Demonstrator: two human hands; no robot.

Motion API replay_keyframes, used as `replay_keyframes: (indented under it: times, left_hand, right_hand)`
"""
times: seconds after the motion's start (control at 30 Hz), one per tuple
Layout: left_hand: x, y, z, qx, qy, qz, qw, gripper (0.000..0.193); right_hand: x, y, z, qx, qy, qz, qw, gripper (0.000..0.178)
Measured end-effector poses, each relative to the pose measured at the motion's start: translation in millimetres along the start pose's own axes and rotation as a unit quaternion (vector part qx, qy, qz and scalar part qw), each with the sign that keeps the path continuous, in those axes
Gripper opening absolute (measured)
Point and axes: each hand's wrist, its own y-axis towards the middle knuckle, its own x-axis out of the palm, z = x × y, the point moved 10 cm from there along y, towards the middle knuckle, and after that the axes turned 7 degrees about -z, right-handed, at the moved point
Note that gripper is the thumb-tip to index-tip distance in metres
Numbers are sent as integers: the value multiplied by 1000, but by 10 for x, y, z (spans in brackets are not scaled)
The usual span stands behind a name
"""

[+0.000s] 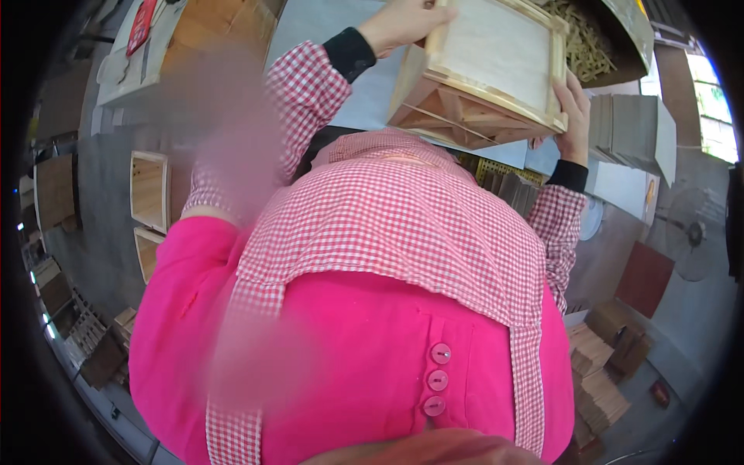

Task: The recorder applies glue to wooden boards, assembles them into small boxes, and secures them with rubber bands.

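A pale wooden box (496,58) with a white panel set in its frame is raised over the work table, tilted so that its lower side shows crossed wooden dividers. My left hand (404,25) grips the frame at the upper left, its fingers bent over the edge. On the opposite side, my right hand (573,116) is closed around the lower right corner, with part of its fingers hidden behind the wood. Beneath the box lies the light blue-grey tabletop (358,101).
Behind the wooden box, at the upper right, an open carton (637,31) holds many small wooden pieces. Stacked pale boards (632,128) stand right of my right hand. A standing fan (695,232) is farther right. Other wooden boxes (149,190) sit at left.
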Motion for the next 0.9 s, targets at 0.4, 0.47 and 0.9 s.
replay_keyframes:
  times: [0.4,0.47,0.9]
  left_hand:
    - [-235,38,-24,-29,-166,89,982,27]
    - [-442,182,-147,-41,-25,46,998,38]
    - [-544,-182,-108,-69,16,145,987,37]
  right_hand:
    - [141,227,-7,-120,18,2,993,44]
    - [141,317,-102,-139,12,-42,989,45]
    - [43,110,-433,-152,111,19,982,38]
